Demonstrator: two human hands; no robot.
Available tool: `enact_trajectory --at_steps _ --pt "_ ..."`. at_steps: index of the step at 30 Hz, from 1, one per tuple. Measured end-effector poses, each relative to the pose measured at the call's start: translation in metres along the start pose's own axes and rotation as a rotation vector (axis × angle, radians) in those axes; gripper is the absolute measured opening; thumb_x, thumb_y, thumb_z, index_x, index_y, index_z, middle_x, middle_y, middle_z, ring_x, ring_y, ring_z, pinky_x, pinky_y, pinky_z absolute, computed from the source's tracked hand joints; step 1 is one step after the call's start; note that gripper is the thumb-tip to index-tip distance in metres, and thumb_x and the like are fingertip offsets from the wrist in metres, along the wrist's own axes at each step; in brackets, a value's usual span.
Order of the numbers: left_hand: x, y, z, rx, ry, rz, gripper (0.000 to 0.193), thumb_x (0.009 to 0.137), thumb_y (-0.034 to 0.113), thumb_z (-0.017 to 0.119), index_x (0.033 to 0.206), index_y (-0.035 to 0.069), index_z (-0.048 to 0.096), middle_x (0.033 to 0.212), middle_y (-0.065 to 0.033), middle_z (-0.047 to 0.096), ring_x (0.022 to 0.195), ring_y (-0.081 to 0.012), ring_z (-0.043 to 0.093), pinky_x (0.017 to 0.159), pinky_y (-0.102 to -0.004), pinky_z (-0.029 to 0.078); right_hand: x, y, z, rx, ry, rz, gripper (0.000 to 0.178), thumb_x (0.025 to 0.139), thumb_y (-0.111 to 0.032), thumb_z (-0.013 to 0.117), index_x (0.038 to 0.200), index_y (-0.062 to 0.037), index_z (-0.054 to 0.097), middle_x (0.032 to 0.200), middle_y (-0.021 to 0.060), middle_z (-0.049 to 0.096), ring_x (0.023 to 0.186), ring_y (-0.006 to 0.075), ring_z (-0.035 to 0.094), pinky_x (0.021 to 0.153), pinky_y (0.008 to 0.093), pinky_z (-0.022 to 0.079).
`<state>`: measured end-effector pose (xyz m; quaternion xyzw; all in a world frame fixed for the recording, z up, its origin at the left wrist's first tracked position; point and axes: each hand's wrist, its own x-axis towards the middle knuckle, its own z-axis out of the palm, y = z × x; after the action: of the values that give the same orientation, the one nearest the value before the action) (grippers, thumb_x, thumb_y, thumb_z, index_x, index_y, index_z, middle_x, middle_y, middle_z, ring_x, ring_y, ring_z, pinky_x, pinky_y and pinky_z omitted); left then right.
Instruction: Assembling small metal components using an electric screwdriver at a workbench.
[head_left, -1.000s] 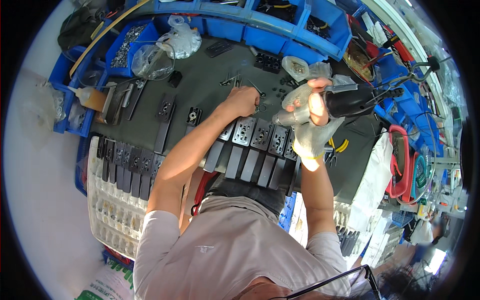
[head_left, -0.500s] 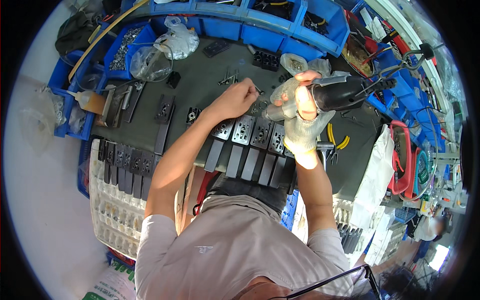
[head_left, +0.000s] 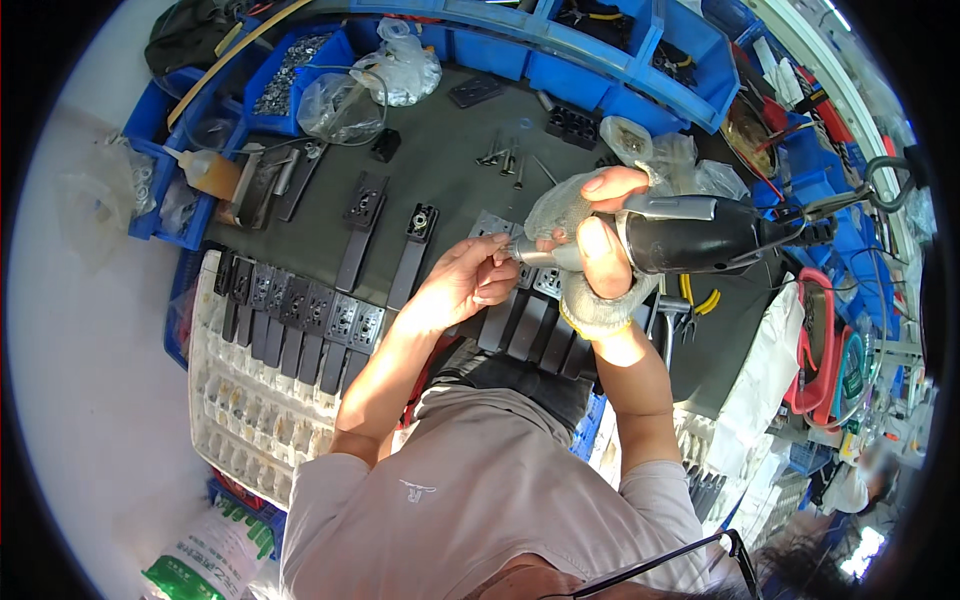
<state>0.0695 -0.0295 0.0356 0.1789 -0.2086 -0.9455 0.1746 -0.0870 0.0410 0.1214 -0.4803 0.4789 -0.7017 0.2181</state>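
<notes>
My right hand (head_left: 602, 262), in a fingerless light glove, grips a black power screwdriver (head_left: 685, 238) with a silver lever and a metal nose pointing left. My left hand (head_left: 462, 284) is bare, its fingertips pinched together at the tip of that nose. Whatever they hold there is too small to make out. Under both hands stands a row of dark metal hinge-like pieces (head_left: 528, 325) with long bars toward me, partly hidden by the hands. Left of my left hand lies another such piece (head_left: 409, 255) with a round fitting on its plate. Several long screws (head_left: 511, 158) rest on the mat beyond.
At the left front, a pale moulded tray (head_left: 238, 412) carries a row of similar pieces. Blue bins (head_left: 495, 56) line the back. A glue bottle (head_left: 208, 176) stands at left. Yellow-handled pliers (head_left: 704, 300) and a hammer (head_left: 668, 318) lie right of my right forearm.
My left hand has come back from beside the loose screws to the screwdriver's tip. The screwdriver's nose now meets my left fingertips. The whole view has shifted slightly.
</notes>
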Motion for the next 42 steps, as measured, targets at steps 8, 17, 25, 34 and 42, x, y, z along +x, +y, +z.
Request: enact_trajectory --at_steps 8,17,25,34,42 --pt "-0.003 -0.004 -0.002 -0.046 -0.028 -0.003 0.030 0.111 0.025 0.049 0.087 0.007 0.052 0.070 -0.0003 0.042 0.054 -0.0067 0.034 0.046 -0.0216 0.029 0.001 -0.009 0.007 0.189 0.117 0.047 0.037 0.082 -0.022 0.078 0.107 -0.0011 0.061 0.105 0.0092 0.063 0.092 0.0164 0.060 0.082 0.0331 0.051" --pt "-0.001 -0.005 -0.014 0.003 -0.056 0.007 0.037 0.112 0.031 0.047 0.090 0.003 0.057 0.065 0.0003 0.044 0.051 -0.0061 0.036 0.045 -0.0211 0.029 0.002 -0.002 0.012 0.239 0.089 -0.002 0.034 0.084 -0.016 0.078 0.108 0.0000 0.061 0.102 0.0081 0.064 0.089 0.0149 0.060 0.081 0.0320 0.051" --pt "-0.034 0.016 -0.017 1.394 0.510 0.574 0.048 0.096 0.023 0.073 0.131 -0.006 0.059 0.109 -0.0167 0.067 0.098 -0.0225 0.066 0.083 -0.0333 0.053 0.020 0.019 0.037 0.329 0.038 0.057 0.025 0.087 -0.003 0.076 0.108 0.0017 0.063 0.083 0.0031 0.066 0.068 0.0086 0.062 0.063 0.0254 0.050" --pt "-0.017 -0.025 -0.036 1.541 0.467 0.531 0.077 0.093 0.023 0.076 0.150 -0.010 0.036 0.140 -0.0345 0.053 0.131 -0.0461 0.054 0.109 -0.0468 0.045 0.022 0.055 0.040 0.232 0.008 0.135 0.021 0.086 -0.008 0.079 0.101 -0.0002 0.066 0.081 0.0005 0.065 0.071 0.0080 0.061 0.065 0.0257 0.049" --pt "-0.016 -0.030 -0.033 1.582 0.493 0.558 0.075 0.096 0.027 0.074 0.150 -0.009 0.037 0.132 -0.0337 0.058 0.125 -0.0469 0.057 0.103 -0.0474 0.048 0.019 0.072 0.039 0.176 0.013 0.129 0.020 0.086 -0.006 0.079 0.100 0.0005 0.066 0.082 0.0015 0.067 0.074 0.0091 0.063 0.068 0.0264 0.051"
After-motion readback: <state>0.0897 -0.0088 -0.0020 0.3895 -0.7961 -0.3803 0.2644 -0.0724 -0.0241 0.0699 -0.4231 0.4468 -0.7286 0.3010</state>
